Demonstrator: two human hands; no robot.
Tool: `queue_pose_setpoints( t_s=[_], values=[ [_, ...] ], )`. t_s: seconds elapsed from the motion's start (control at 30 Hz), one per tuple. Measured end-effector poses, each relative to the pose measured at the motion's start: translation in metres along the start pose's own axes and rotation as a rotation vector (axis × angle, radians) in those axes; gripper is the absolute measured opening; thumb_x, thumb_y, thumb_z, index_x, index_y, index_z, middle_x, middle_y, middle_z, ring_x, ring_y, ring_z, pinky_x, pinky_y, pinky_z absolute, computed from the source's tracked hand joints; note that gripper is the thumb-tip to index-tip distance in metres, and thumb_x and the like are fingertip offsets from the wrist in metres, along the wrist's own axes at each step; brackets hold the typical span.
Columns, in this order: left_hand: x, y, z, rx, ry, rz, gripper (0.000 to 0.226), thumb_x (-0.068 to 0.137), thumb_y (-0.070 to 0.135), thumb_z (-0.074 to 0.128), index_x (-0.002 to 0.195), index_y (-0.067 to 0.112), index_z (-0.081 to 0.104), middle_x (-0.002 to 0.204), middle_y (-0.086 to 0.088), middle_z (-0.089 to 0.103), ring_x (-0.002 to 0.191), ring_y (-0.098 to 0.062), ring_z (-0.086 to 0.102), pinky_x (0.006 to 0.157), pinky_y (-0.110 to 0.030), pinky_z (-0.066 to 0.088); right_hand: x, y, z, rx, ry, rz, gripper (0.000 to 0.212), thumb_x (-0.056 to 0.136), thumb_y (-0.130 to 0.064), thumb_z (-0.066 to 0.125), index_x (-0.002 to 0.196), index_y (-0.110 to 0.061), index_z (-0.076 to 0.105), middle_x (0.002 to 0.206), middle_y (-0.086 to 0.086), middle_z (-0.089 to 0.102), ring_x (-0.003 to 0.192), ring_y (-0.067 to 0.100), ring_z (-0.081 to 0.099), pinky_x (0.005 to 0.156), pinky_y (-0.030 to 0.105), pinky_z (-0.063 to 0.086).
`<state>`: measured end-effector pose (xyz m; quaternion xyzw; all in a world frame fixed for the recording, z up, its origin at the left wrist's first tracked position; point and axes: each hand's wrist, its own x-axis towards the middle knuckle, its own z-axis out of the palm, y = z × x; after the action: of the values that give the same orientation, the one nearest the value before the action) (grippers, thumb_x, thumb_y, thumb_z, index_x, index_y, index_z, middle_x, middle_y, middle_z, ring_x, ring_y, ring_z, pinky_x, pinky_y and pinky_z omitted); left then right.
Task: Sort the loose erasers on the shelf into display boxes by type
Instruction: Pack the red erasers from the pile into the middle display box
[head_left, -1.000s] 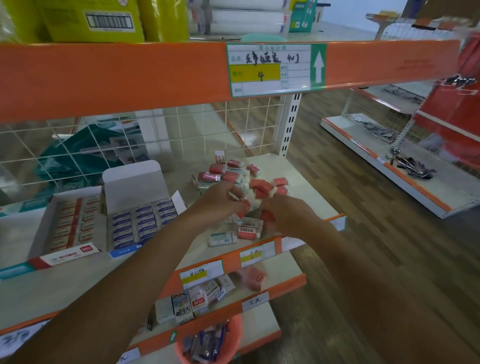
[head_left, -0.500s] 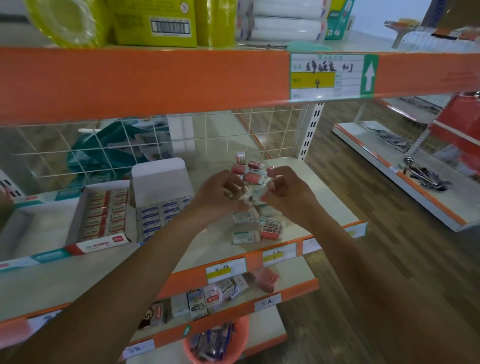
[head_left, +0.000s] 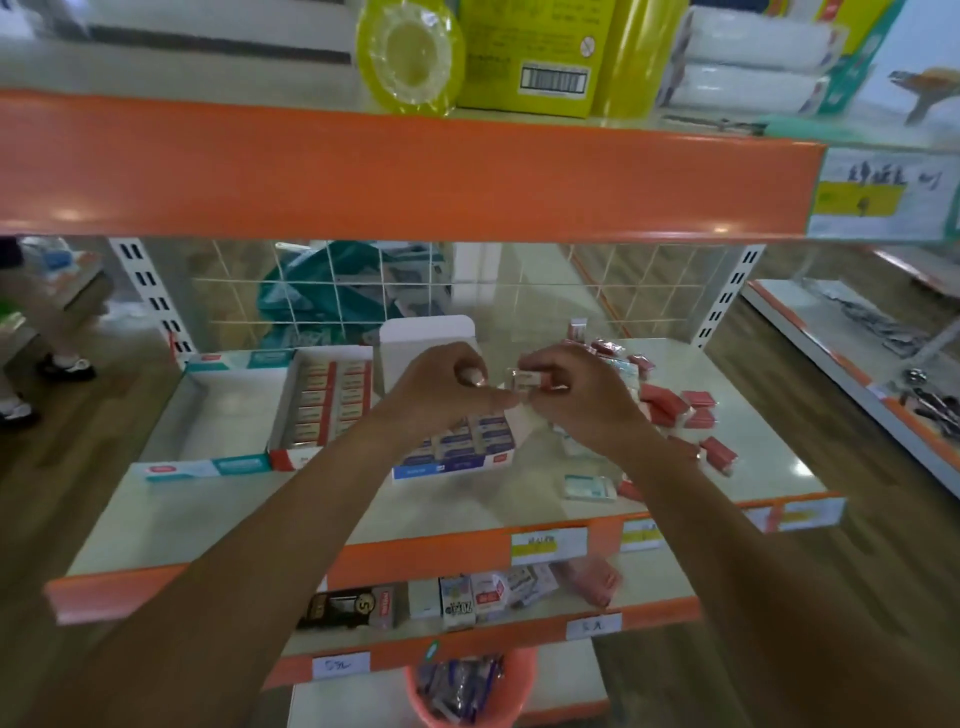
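Both hands meet above the shelf (head_left: 260, 514). My right hand (head_left: 576, 400) pinches a small wrapped eraser (head_left: 527, 379). My left hand (head_left: 447, 387) has curled fingers holding erasers, with its thumb touching the right hand's eraser. Below them sits a blue display box (head_left: 457, 449) with blue-sleeved erasers and a raised white lid. Left of it stands a red display box (head_left: 327, 400) of red-labelled erasers, then a teal display box (head_left: 208, 415) that looks empty. Loose red erasers (head_left: 675, 405) and a teal eraser (head_left: 589, 488) lie to the right on the shelf.
An orange-edged upper shelf (head_left: 415, 171) hangs close overhead with yellow packages. A wire grid (head_left: 363, 291) backs the shelf. Lower shelves hold small boxes (head_left: 457, 597) and an orange basket (head_left: 467, 686). A person's feet (head_left: 31, 384) stand far left. Another rack (head_left: 883, 364) is at right.
Both hands rose from the loose pile and shifted left toward the display boxes, carrying erasers. The camera view swung left, so the shelf contents moved right.
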<state>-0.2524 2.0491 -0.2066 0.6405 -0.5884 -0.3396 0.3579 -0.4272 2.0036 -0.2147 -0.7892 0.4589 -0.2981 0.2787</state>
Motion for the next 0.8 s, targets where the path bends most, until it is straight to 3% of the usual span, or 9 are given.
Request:
queue_pose_setpoints(
  t_s=[0.1, 0.2, 0.4, 0.5, 0.6, 0.67, 0.73, 0.8],
  values=[
    [-0.006, -0.006, -0.018, 0.004, 0.029, -0.084, 0.040, 0.076, 0.056, 0.065, 0.079, 0.017, 0.056, 0.066, -0.001, 0.065, 0.050, -0.014, 0.054, 0.051, -0.024, 0.047, 0.009, -0.014, 0.017, -0.037, -0.032, -0.037, 0.031, 0.080, -0.004, 0.067, 0.109, -0.015, 0.069, 0.094, -0.011, 0.061, 0.087, 0.005, 0.060, 0.074, 0.016, 0.044],
    [-0.008, -0.019, -0.034, 0.025, 0.098, -0.124, 0.034, 0.092, 0.047, 0.052, 0.077, 0.017, 0.056, 0.063, 0.000, 0.062, 0.053, -0.015, 0.056, 0.052, -0.026, 0.049, 0.017, -0.026, 0.031, -0.024, -0.044, -0.027, 0.032, 0.083, -0.008, 0.068, 0.113, -0.018, 0.067, 0.094, -0.015, 0.059, 0.085, 0.001, 0.057, 0.070, 0.007, 0.040],
    [-0.015, -0.042, -0.065, -0.167, 0.175, -0.192, 0.016, 0.097, 0.021, 0.051, 0.097, 0.011, 0.063, 0.070, -0.004, 0.064, 0.055, -0.016, 0.059, 0.053, -0.026, 0.054, 0.035, -0.049, 0.059, -0.049, -0.034, -0.058, 0.031, 0.085, -0.022, 0.070, 0.116, -0.020, 0.066, 0.095, -0.011, 0.060, 0.088, 0.009, 0.061, 0.079, 0.025, 0.049],
    [-0.020, -0.050, -0.085, -0.289, 0.128, -0.229, 0.012, 0.094, 0.012, 0.055, 0.101, 0.009, 0.064, 0.086, -0.010, 0.070, 0.068, -0.021, 0.068, 0.065, -0.029, 0.058, 0.044, -0.060, 0.074, -0.053, -0.092, -0.096, 0.035, 0.088, -0.026, 0.067, 0.122, -0.016, 0.063, 0.098, -0.009, 0.060, 0.088, 0.008, 0.059, 0.073, 0.015, 0.044],
    [-0.023, -0.060, -0.104, -0.379, 0.106, -0.215, 0.012, 0.087, 0.004, 0.062, 0.095, 0.013, 0.065, 0.084, -0.007, 0.071, 0.064, -0.012, 0.070, 0.061, -0.022, 0.056, 0.053, -0.070, 0.089, -0.063, -0.118, -0.146, 0.033, 0.089, -0.023, 0.066, 0.121, -0.016, 0.064, 0.103, -0.005, 0.062, 0.084, 0.004, 0.057, 0.065, 0.001, 0.037],
    [-0.023, -0.068, -0.115, -0.345, 0.105, -0.204, 0.022, 0.082, -0.002, 0.066, 0.100, 0.012, 0.065, 0.087, -0.008, 0.070, 0.067, -0.012, 0.071, 0.058, -0.020, 0.055, 0.059, -0.077, 0.099, -0.078, -0.151, -0.164, 0.030, 0.090, -0.021, 0.065, 0.119, -0.015, 0.065, 0.103, -0.006, 0.062, 0.080, -0.002, 0.055, 0.062, 0.000, 0.038],
    [-0.019, -0.078, -0.126, -0.265, 0.124, -0.192, 0.028, 0.079, -0.004, 0.069, 0.103, 0.009, 0.063, 0.091, -0.010, 0.069, 0.067, -0.013, 0.071, 0.058, -0.021, 0.055, 0.066, -0.083, 0.109, -0.105, -0.177, -0.183, 0.030, 0.090, -0.021, 0.065, 0.119, -0.015, 0.065, 0.106, -0.004, 0.063, 0.084, 0.002, 0.057, 0.069, 0.006, 0.044],
    [-0.012, -0.089, -0.135, -0.150, 0.149, -0.177, 0.026, 0.079, 0.000, 0.071, 0.101, 0.008, 0.061, 0.091, -0.010, 0.067, 0.070, -0.016, 0.071, 0.061, -0.027, 0.058, 0.072, -0.087, 0.118, -0.124, -0.208, -0.212, 0.031, 0.088, -0.021, 0.067, 0.119, -0.013, 0.065, 0.108, 0.001, 0.065, 0.092, 0.011, 0.060, 0.079, 0.025, 0.054]
  ],
)
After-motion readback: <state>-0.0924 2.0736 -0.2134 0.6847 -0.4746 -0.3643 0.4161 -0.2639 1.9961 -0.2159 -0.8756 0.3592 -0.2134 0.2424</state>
